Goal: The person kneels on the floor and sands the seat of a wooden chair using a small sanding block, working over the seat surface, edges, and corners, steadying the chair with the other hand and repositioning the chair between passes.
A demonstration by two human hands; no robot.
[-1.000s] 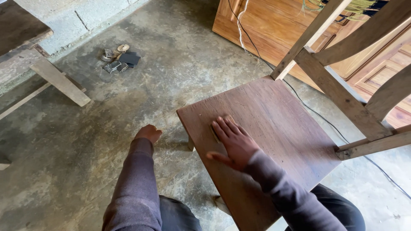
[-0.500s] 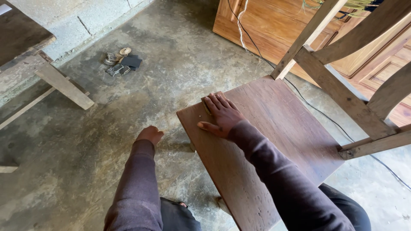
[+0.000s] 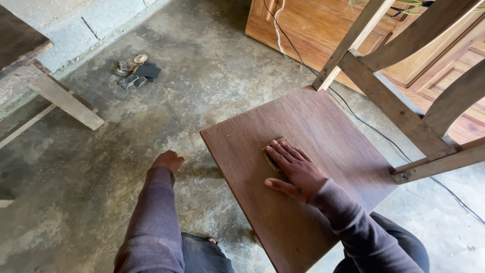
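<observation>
A brown wooden chair seat (image 3: 323,131) lies in front of me, its pale frame (image 3: 384,101) rising at the right. My right hand (image 3: 294,170) lies flat on the seat with its fingers spread, pressing a small piece of sandpaper (image 3: 269,156) against the wood; only the paper's edge shows past the fingertips. My left hand (image 3: 168,161) hangs over the concrete floor to the left of the seat's front edge, fingers curled, with nothing visible in it.
A few small metal and dark objects (image 3: 135,71) lie on the concrete floor near a block wall. A wooden bench leg (image 3: 65,101) stands at left. A wooden door panel (image 3: 323,25) leans at the back, and a thin cable (image 3: 369,126) runs across the floor.
My right hand slid forward along the seat half a second ago and has come back toward me. The left hand has stayed in place.
</observation>
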